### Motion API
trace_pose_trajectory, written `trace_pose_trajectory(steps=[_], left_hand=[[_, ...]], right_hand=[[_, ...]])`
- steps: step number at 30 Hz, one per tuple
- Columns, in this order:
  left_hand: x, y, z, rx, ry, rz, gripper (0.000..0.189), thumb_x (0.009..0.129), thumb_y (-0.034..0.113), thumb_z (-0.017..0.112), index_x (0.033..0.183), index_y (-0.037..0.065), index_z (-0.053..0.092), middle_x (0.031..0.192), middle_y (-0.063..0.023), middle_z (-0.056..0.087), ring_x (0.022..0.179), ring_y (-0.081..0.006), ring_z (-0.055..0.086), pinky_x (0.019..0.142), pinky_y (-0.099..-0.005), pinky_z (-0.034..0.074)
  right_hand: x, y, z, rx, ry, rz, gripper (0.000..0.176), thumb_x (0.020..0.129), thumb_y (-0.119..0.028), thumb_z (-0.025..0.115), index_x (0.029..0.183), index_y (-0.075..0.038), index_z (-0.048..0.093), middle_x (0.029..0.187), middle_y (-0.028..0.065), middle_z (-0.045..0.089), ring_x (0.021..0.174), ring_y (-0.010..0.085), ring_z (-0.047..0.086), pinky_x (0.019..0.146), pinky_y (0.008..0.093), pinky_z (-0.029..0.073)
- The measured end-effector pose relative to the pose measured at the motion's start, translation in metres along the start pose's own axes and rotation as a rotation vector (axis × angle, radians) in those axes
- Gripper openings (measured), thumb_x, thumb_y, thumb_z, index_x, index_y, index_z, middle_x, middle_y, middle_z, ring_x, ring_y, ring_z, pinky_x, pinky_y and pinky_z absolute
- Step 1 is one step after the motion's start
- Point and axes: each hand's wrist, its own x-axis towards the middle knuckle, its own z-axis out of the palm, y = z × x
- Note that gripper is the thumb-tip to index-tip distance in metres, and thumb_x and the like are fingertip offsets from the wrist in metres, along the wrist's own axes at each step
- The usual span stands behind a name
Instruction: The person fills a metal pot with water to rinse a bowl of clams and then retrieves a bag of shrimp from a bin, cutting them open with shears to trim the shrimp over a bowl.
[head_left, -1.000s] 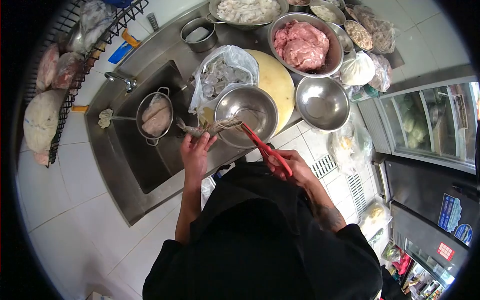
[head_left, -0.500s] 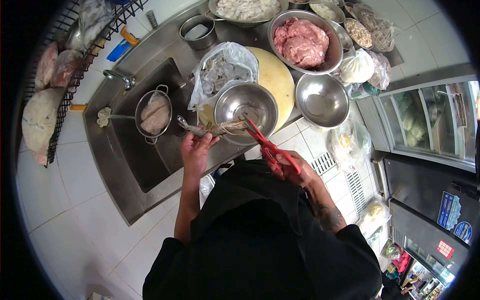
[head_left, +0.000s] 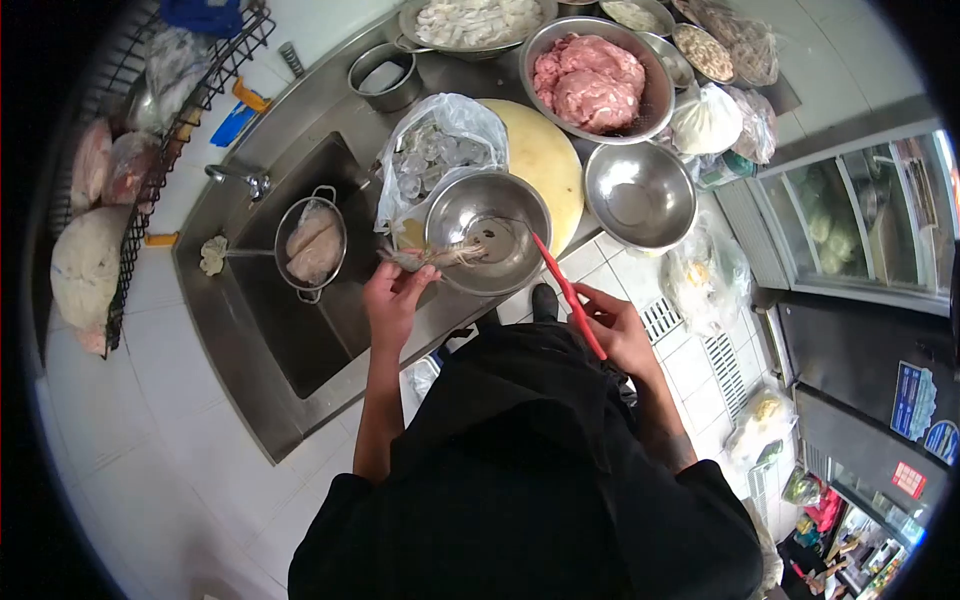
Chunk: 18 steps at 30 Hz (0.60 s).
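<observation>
Head view shows the shrimp [head_left: 434, 257] pinched between the thumb and fingers of the left hand [head_left: 394, 300], its long axis running from nine to three o'clock, with the feelered end over the eight-o'clock side of the steel bowl [head_left: 458, 206]. From the shrimp, the tip of the red scissors [head_left: 567, 291] lies near three o'clock, apart from its body, pointing to eleven; whether the blades are spread, I cannot tell. The right hand [head_left: 618, 330] grips their handles, near four o'clock from the shrimp, so the left is the nearer hand.
</observation>
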Motion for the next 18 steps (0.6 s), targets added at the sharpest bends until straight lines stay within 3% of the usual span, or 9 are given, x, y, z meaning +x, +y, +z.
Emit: trace_pose_trajectory(steps=[2, 3, 7, 9, 12, 14, 18], left_hand=[[0.007, 0.011, 0.014, 0.024, -0.084, 0.004, 0.026, 0.089, -0.001, 0.064, 0.114, -0.005, 0.057, 0.105, -0.0100, 0.065, 0.097, -0.0154, 0.063, 0.084, -0.0317, 0.056], [0.010, 0.014, 0.020, 0.045, -0.152, 0.013, 0.026, 0.089, 0.000, 0.065, 0.114, -0.005, 0.057, 0.105, -0.0101, 0.065, 0.097, -0.0151, 0.063, 0.084, -0.0299, 0.055], [0.026, 0.019, 0.035, 0.134, -0.264, 0.103, 0.026, 0.090, -0.002, 0.064, 0.114, -0.005, 0.057, 0.103, -0.0095, 0.065, 0.096, -0.0144, 0.063, 0.084, -0.0277, 0.054], [0.037, 0.017, 0.042, 0.131, -0.180, 0.225, 0.026, 0.089, -0.003, 0.064, 0.114, -0.005, 0.058, 0.100, -0.0087, 0.066, 0.094, -0.0136, 0.064, 0.084, -0.0281, 0.053], [0.054, 0.041, 0.070, 0.129, -0.254, 0.153, 0.027, 0.088, -0.004, 0.065, 0.114, -0.004, 0.058, 0.103, -0.0089, 0.066, 0.094, -0.0117, 0.062, 0.084, -0.0264, 0.052], [0.073, 0.047, 0.107, 0.117, -0.335, 0.105, 0.028, 0.087, 0.001, 0.068, 0.113, -0.006, 0.057, 0.101, -0.0099, 0.067, 0.088, -0.0136, 0.065, 0.075, -0.0274, 0.057], [0.119, 0.013, 0.204, 0.068, -0.528, 0.023, 0.023, 0.084, 0.009, 0.074, 0.101, -0.001, 0.061, 0.090, -0.0079, 0.068, 0.077, -0.0120, 0.066, 0.065, -0.0249, 0.056]], right_hand=[[-0.013, -0.006, -0.002, -0.488, 0.102, -0.238, 0.048, 0.085, -0.015, 0.067, 0.128, 0.002, 0.056, 0.076, 0.0036, 0.060, 0.063, 0.0084, 0.050, 0.060, 0.0245, 0.044], [-0.017, -0.007, -0.003, -0.506, 0.096, -0.259, 0.050, 0.083, -0.014, 0.069, 0.128, 0.001, 0.056, 0.074, 0.0043, 0.058, 0.063, 0.0092, 0.049, 0.061, 0.0260, 0.043], [-0.021, -0.004, -0.003, -0.507, 0.177, -0.292, 0.049, 0.083, -0.013, 0.069, 0.128, 0.001, 0.056, 0.077, 0.0054, 0.060, 0.066, 0.0076, 0.049, 0.062, 0.0259, 0.044], [-0.021, 0.006, -0.007, -0.415, 0.258, -0.297, 0.048, 0.084, -0.014, 0.068, 0.128, 0.002, 0.056, 0.077, 0.0053, 0.061, 0.067, 0.0078, 0.050, 0.062, 0.0257, 0.044], [-0.026, 0.030, -0.029, -0.239, 0.436, -0.310, 0.046, 0.086, -0.015, 0.067, 0.128, 0.003, 0.056, 0.079, 0.0051, 0.063, 0.068, 0.0079, 0.051, 0.063, 0.0251, 0.045], [-0.031, 0.035, -0.047, -0.163, 0.516, -0.333, 0.045, 0.088, -0.015, 0.067, 0.127, 0.003, 0.056, 0.080, 0.0049, 0.064, 0.068, 0.0077, 0.052, 0.063, 0.0248, 0.045], [-0.030, 0.065, -0.104, -0.070, 0.950, -0.307, 0.039, 0.091, -0.018, 0.064, 0.124, 0.002, 0.059, 0.075, 0.0051, 0.065, 0.057, 0.0072, 0.052, 0.050, 0.0248, 0.041]])
